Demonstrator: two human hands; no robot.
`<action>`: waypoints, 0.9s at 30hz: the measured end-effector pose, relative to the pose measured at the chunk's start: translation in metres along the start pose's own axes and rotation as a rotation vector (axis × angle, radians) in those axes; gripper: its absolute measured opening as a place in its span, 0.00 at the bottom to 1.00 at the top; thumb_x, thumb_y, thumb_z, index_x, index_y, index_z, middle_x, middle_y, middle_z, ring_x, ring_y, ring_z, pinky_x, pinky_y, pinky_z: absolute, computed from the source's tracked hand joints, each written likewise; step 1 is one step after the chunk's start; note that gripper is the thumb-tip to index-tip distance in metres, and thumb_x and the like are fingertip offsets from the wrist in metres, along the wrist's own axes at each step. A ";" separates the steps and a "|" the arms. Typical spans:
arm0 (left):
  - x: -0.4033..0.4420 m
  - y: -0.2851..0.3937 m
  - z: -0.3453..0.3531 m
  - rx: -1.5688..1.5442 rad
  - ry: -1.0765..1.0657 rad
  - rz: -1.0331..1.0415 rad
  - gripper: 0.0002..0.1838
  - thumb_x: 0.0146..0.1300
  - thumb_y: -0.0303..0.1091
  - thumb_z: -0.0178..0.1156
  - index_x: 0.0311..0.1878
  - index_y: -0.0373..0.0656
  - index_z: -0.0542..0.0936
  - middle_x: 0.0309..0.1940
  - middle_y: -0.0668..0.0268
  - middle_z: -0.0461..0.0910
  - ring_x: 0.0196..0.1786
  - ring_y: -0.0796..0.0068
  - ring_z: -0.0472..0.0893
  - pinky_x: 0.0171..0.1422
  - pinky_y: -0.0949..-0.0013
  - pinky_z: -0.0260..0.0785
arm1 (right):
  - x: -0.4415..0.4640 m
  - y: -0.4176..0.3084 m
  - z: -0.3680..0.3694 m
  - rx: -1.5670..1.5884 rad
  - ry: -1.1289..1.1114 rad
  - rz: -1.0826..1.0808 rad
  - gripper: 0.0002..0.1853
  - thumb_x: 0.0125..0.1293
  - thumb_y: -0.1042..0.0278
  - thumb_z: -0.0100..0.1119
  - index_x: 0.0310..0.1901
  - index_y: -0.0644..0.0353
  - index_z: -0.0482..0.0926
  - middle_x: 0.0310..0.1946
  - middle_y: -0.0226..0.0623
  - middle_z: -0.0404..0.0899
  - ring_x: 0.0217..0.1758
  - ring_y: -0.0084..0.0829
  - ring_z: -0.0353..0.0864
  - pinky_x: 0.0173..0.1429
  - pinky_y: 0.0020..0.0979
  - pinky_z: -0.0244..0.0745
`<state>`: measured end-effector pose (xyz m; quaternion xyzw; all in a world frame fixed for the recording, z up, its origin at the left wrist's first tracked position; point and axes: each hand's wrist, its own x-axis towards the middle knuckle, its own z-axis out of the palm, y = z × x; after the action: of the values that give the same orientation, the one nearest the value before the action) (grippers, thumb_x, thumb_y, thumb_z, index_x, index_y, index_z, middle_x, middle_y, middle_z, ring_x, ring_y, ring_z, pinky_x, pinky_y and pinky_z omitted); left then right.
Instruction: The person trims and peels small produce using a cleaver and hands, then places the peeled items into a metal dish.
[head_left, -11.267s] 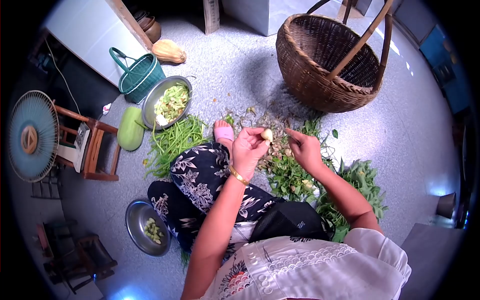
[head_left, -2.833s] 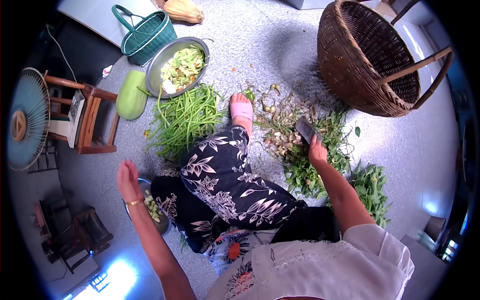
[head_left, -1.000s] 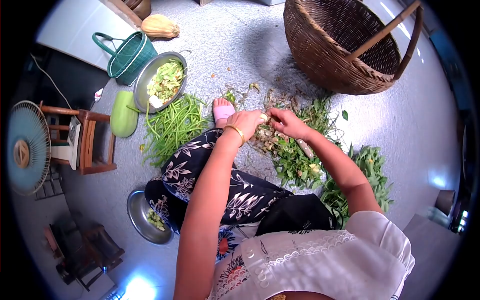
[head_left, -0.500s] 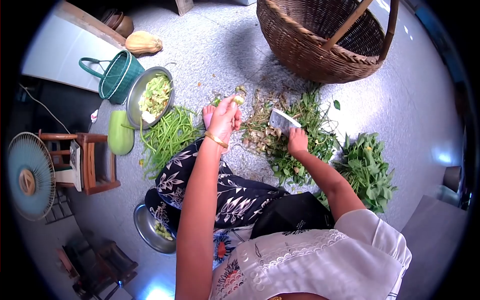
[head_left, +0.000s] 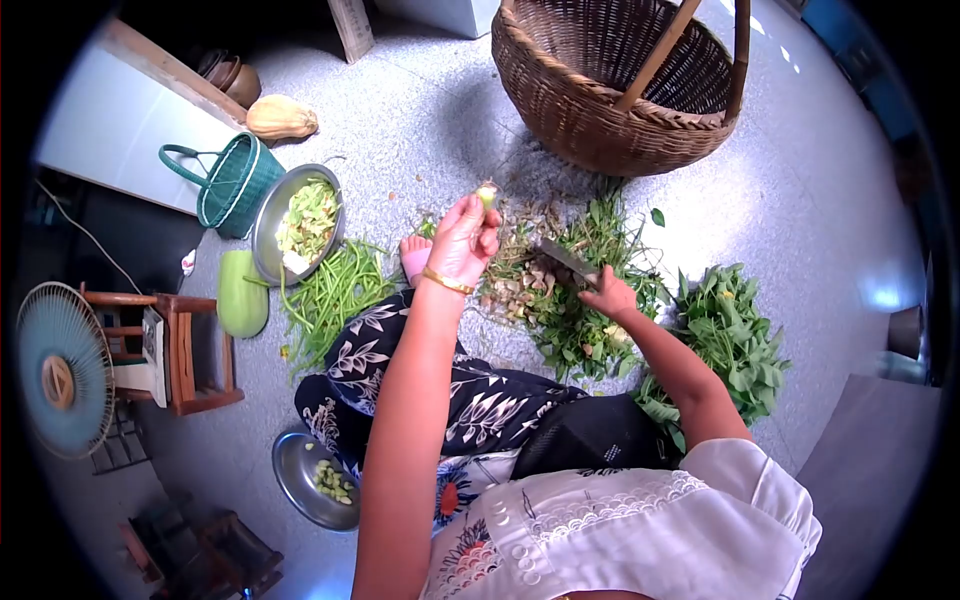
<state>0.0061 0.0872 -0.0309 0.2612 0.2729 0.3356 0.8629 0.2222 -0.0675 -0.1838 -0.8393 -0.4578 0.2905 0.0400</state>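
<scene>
My left hand (head_left: 466, 242) is raised with its fingers closed on a small pale-green vegetable piece (head_left: 487, 194), whose exact kind I cannot make out. My right hand (head_left: 611, 296) grips a cleaver (head_left: 569, 262) by the handle, and its blade shows nearly edge-on. The blade is apart from the piece. Under the cleaver lies a heap of leafy greens and trimmings (head_left: 568, 330) on the floor. Brownish peelings (head_left: 512, 290) are scattered at the heap's left side, below my left hand.
A large wicker basket (head_left: 560, 110) stands beyond the heap. To the left are long green beans (head_left: 350, 300), a metal bowl of cut vegetables (head_left: 261, 225), a green gourd (head_left: 242, 300) and a teal basket (head_left: 225, 190). Another metal bowl (head_left: 295, 480) sits by my leg; leafy bunches (head_left: 735, 345) lie right.
The cleaver has turned from showing its broad face to nearly edge-on. My left hand has turned, so the vegetable piece now points upward. The whole view has shifted slightly.
</scene>
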 end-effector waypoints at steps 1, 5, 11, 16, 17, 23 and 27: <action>-0.001 -0.002 0.004 0.013 0.014 0.018 0.12 0.58 0.42 0.52 0.39 0.46 0.69 0.26 0.66 0.72 0.18 0.82 0.66 0.20 0.81 0.57 | -0.003 0.009 0.000 -0.002 0.010 -0.005 0.32 0.44 0.43 0.56 0.41 0.61 0.61 0.31 0.50 0.75 0.36 0.44 0.76 0.40 0.38 0.69; -0.014 -0.006 0.014 0.061 -0.027 0.002 0.10 0.60 0.40 0.49 0.40 0.45 0.69 0.27 0.65 0.73 0.21 0.83 0.70 0.23 0.81 0.62 | -0.035 0.026 -0.006 0.269 0.183 -0.129 0.26 0.48 0.45 0.55 0.41 0.58 0.67 0.29 0.46 0.76 0.33 0.45 0.75 0.37 0.38 0.68; -0.034 -0.032 0.023 0.133 -0.077 -0.038 0.13 0.60 0.39 0.49 0.43 0.42 0.70 0.30 0.68 0.72 0.27 0.83 0.71 0.28 0.82 0.64 | -0.049 0.021 -0.020 0.785 0.266 -0.316 0.18 0.47 0.65 0.53 0.43 0.55 0.71 0.17 0.40 0.71 0.18 0.32 0.70 0.27 0.28 0.65; -0.047 -0.055 0.037 0.033 -0.023 0.009 0.12 0.57 0.35 0.53 0.43 0.40 0.70 0.29 0.69 0.73 0.26 0.84 0.70 0.29 0.83 0.64 | -0.081 -0.033 -0.079 0.570 0.461 -0.519 0.15 0.46 0.76 0.53 0.40 0.57 0.75 0.25 0.40 0.77 0.24 0.31 0.76 0.27 0.25 0.69; -0.046 -0.060 0.037 0.037 -0.014 0.028 0.11 0.57 0.33 0.54 0.41 0.40 0.71 0.28 0.68 0.74 0.26 0.84 0.71 0.28 0.83 0.65 | -0.090 -0.045 -0.090 0.569 0.462 -0.517 0.15 0.46 0.76 0.53 0.40 0.57 0.75 0.25 0.40 0.77 0.24 0.31 0.76 0.27 0.25 0.69; -0.047 -0.066 0.038 0.016 -0.033 0.044 0.11 0.54 0.33 0.56 0.40 0.39 0.71 0.28 0.68 0.75 0.28 0.81 0.75 0.33 0.78 0.70 | -0.117 -0.078 -0.105 0.447 0.609 -0.855 0.21 0.40 0.80 0.54 0.42 0.58 0.74 0.32 0.43 0.77 0.32 0.37 0.78 0.35 0.29 0.73; -0.054 -0.063 0.044 -0.099 -0.034 -0.056 0.09 0.52 0.32 0.56 0.36 0.40 0.73 0.30 0.67 0.75 0.32 0.76 0.77 0.36 0.74 0.72 | -0.116 -0.081 -0.103 0.344 0.621 -0.855 0.22 0.40 0.80 0.55 0.43 0.59 0.72 0.31 0.43 0.76 0.30 0.38 0.77 0.34 0.30 0.73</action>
<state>0.0284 -0.0040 -0.0236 0.2163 0.2486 0.3198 0.8883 0.1678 -0.0924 -0.0193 -0.6063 -0.6703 0.0581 0.4239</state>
